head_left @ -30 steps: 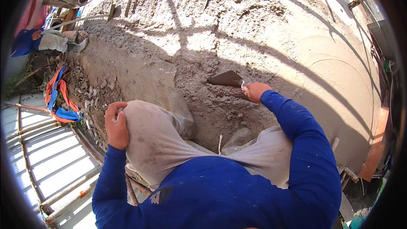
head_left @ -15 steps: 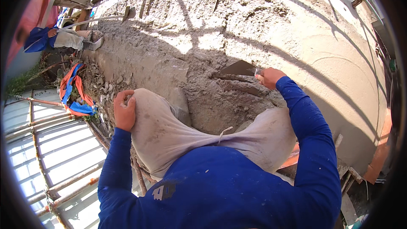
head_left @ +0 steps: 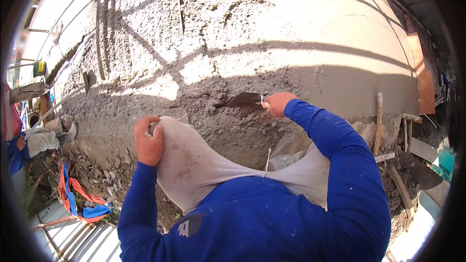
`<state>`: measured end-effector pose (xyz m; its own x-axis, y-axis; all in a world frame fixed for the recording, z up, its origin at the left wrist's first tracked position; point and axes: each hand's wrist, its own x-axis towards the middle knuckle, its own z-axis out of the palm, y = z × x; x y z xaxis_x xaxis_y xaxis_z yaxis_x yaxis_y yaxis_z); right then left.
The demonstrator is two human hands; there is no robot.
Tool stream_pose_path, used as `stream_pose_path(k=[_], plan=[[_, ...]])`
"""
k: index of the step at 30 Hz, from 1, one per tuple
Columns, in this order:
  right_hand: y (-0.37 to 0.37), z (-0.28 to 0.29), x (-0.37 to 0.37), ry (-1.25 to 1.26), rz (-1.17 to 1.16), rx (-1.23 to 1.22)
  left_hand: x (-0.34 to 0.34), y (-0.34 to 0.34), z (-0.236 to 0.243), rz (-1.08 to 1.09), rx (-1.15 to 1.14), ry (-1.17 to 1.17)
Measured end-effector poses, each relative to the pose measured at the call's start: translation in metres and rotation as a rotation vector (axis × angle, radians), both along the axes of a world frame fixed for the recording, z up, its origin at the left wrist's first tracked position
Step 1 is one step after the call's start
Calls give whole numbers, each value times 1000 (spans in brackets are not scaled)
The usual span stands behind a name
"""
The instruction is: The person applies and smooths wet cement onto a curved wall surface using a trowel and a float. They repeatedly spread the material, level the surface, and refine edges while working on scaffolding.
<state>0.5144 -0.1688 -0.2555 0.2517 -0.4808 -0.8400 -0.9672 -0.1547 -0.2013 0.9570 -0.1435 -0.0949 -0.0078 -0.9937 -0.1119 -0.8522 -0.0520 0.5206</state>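
Note:
My right hand (head_left: 277,104) is closed around the handle of a trowel (head_left: 245,99). The dark, flat blade points left and lies against rough, wet mortar (head_left: 216,85) just in front of me. My left hand (head_left: 148,140) rests on my left knee, over the pale, stained trousers (head_left: 194,153). Its fingers are bent, with a gap between them and the thumb, and nothing shows in it. To the right the mortar becomes a smooth grey surface (head_left: 359,85), partly in shade.
At the far left a co-worker in blue sleeves (head_left: 17,153) holds a long-handled hoe (head_left: 63,102). Orange and blue cloth (head_left: 77,196) lies on rubble at lower left. Wooden pieces (head_left: 378,123) stand and lie at right, near an orange board (head_left: 423,75).
My view has turned, shifting the surroundings. The trowel in my right hand has moved left and nearer over the mortar, its blade tilting more flat. My left hand stays on the knee.

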Motion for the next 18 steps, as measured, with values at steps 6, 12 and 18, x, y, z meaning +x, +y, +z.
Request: stream_pose_path(k=[6,12,18], plan=[[66,-21,-14,80,-323,-91,-5,-71,-40,-323,66,14],[122,-4,4,102,-511,-166,-112,-121,-65,-610,16,406],[202,3,-47,82,-830,-310,-212,-124,-123,-738,7,591]])
